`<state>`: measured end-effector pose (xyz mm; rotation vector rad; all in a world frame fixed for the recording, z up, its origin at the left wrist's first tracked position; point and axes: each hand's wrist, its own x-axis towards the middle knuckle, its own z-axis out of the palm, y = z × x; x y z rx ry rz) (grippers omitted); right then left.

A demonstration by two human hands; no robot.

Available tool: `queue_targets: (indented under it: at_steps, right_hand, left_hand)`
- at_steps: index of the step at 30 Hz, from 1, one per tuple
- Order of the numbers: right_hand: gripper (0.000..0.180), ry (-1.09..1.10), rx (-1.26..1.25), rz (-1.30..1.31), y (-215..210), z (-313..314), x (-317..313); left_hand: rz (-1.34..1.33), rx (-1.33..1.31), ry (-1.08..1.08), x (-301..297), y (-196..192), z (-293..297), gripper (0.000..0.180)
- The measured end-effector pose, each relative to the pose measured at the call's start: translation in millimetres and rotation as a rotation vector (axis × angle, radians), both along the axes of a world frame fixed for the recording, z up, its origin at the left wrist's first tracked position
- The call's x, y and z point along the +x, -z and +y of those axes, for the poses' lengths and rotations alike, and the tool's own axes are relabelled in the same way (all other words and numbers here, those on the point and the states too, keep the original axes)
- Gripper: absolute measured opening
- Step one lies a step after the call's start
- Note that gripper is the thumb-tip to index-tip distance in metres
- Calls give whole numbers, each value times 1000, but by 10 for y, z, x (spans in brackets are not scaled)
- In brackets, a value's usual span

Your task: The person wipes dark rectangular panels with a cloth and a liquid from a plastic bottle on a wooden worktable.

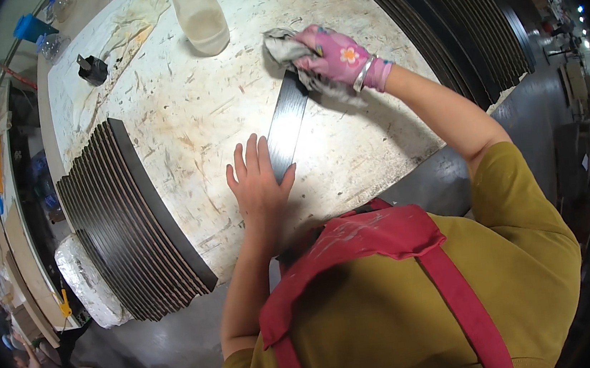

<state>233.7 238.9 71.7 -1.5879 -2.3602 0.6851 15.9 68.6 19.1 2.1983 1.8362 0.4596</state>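
A narrow, glossy black board lies slantwise on the worn white tabletop in front of me. My left hand, bare, rests at the board's near end with its fingers stretched out and apart. The thumb reaches the board's edge. At the far end, my right hand wears a pink flowered glove and is closed around a crumpled grey-white rag. The rag covers the board's far tip, and part of the cloth hangs below the glove.
Stacked dark boards line the table's left side, with more dark boards at the right. A clear bottle stands at the back. Left of it are a small black container and a stained cloth. A foil-like wrapped block sits beside the left stack.
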Motion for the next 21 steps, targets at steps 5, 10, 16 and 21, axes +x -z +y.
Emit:
queue_targets:
  at_steps: [5, 10, 16, 21]
  right_hand:
    - [40, 105, 102, 62, 531, 91, 565]
    - [37, 732, -532, 1331, 91, -28, 679]
    - [39, 430, -1070, 2353, 427, -352, 604]
    - [35, 139, -1295, 2624, 193, -478, 563]
  left_hand:
    - [-199, 171, -8, -373, 60, 414, 71]
    - [-731, 14, -212, -468, -564, 1601, 95]
    - [-788, 77, -68, -354, -229, 2592, 100]
    - [-410, 308, 65, -64, -414, 2309, 80]
